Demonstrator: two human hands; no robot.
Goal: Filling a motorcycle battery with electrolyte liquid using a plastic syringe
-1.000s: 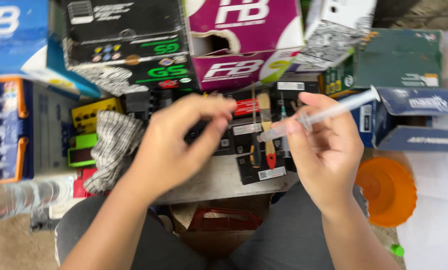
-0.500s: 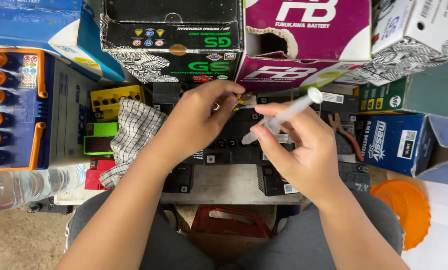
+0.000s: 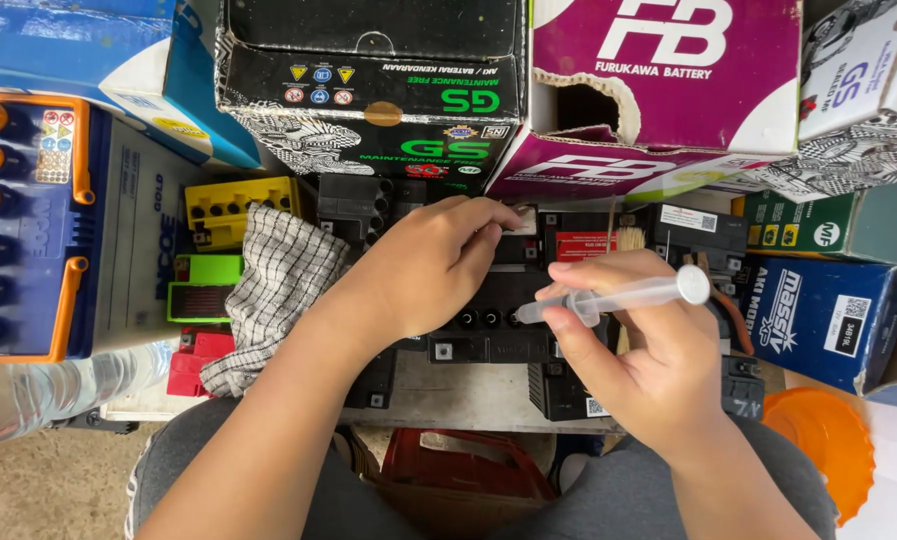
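Right hand (image 3: 641, 350) holds syringe (image 3: 614, 297) tip-leftward, near-level.

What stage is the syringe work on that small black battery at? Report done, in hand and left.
Done: the small black battery lies on the bench with its row of cell holes uncovered. In hand: the left hand rests on the battery's top, and the right hand holds a clear syringe with its tip at the holes. Left: whether any cell has been filled cannot be told.
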